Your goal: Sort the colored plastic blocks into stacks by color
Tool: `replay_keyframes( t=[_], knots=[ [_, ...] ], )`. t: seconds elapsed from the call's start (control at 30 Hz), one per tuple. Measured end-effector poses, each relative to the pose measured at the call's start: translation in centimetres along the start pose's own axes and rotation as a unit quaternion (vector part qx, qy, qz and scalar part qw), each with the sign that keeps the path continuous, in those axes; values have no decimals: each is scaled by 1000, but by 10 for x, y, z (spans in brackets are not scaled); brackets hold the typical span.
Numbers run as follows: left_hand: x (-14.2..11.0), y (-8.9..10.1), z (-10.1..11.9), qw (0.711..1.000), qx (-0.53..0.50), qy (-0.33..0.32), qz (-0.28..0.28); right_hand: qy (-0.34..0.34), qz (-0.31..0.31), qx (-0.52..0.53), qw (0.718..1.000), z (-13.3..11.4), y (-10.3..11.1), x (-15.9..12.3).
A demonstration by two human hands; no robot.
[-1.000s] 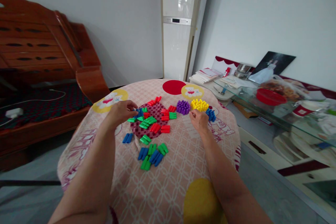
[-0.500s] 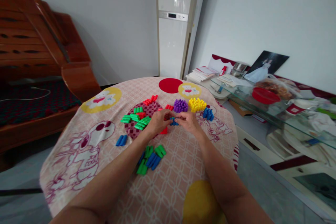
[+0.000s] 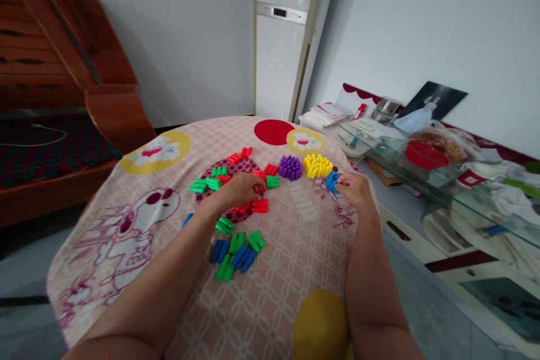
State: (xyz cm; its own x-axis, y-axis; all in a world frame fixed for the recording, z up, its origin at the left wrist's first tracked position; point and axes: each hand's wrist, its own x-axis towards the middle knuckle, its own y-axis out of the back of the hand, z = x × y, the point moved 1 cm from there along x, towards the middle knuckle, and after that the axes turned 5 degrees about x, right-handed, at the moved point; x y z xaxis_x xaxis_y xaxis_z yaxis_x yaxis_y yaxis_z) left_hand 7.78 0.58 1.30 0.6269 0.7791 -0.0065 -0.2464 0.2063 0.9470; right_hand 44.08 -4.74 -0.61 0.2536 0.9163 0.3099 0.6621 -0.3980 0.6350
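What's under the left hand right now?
The left hand lies on the dark red checked circle, among loose red pegs and green pegs. Anything beneath the palm is hidden.

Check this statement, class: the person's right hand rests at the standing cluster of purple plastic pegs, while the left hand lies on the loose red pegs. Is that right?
Not quite. In the head view the right hand is at the small cluster of blue plastic pegs, not the purple cluster of plastic pegs, which stands untouched further left. The left hand does lie on the loose red plastic pegs.

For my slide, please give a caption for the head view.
Left hand on red pegs, right hand at blue pegs.
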Motion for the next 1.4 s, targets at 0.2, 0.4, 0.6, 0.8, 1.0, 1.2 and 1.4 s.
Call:
replay_keyframes(
  t=[0.2, 0.4, 0.6, 0.8, 1.0, 1.2, 1.4],
  knots=[
    [-4, 11, -4, 1000, -18, 14, -13, -30, 7, -84, 996, 0, -3, -1],
    [-16, 34, -18, 999, -15, 23, -19, -40, 23, -84, 995, 2, -2, -1],
    [-25, 43, -14, 996, 28, 44, -69, 40, 40, 29, 998, -21, -18, 1],
    [-32, 49, -26, 993, 58, 103, -17, 146, -197, 107, 964, -99, -84, -34],
    [-38, 54, -41, 990, 76, 114, 18, 413, -334, 50, 845, -173, -151, -101],
    [-35, 51, -42, 993, 65, 100, 24, 520, -340, -126, 773, -191, -170, -129],
    [-29, 49, -38, 992, 66, 109, 21, 484, -378, -94, 783, -183, -167, -119]
  ],
)
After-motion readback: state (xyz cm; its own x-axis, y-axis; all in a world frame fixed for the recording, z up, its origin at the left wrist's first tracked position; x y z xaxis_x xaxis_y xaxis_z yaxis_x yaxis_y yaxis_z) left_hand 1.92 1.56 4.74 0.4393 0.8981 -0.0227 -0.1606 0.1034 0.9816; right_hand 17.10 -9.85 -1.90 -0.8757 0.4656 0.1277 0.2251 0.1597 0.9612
